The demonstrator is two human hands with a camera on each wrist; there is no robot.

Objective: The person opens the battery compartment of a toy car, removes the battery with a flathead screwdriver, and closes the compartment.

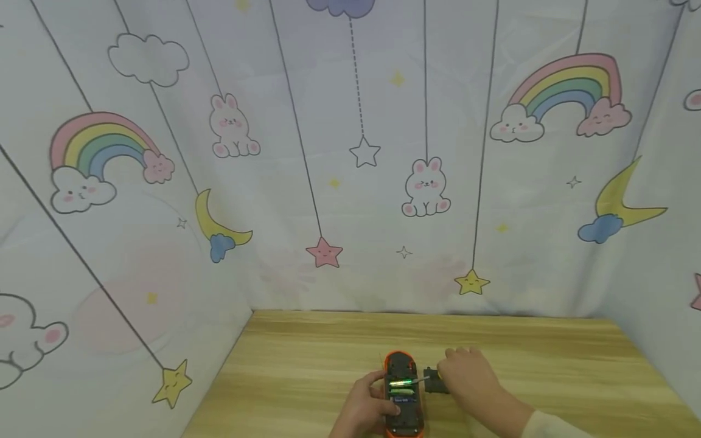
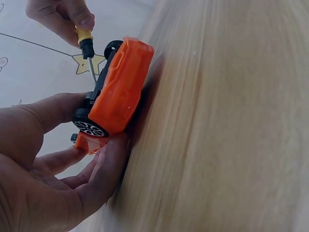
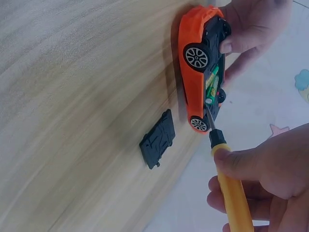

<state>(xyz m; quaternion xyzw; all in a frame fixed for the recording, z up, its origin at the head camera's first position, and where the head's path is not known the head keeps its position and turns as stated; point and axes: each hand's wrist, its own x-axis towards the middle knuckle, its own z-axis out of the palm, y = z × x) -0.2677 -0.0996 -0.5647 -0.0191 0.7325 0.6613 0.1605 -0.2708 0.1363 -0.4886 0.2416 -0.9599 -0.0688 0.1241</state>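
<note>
An orange toy car (image 1: 402,395) lies upside down on the wooden table (image 1: 306,365), with its battery bay open and a green battery (image 3: 212,84) showing inside. My left hand (image 1: 368,403) grips the car by its sides, thumb and fingers curled round the body (image 2: 118,92). A yellow-handled screwdriver (image 3: 227,188) is held in my right hand (image 1: 465,374), and its metal tip pokes into the battery bay. The black battery cover (image 3: 158,138) lies loose on the table just to the right of the car, under my right hand in the head view.
Cloth walls printed with rainbows, stars and bunnies (image 1: 350,182) close in the table at the back and on both sides. Bare wood stretches behind the car and off to the left and right.
</note>
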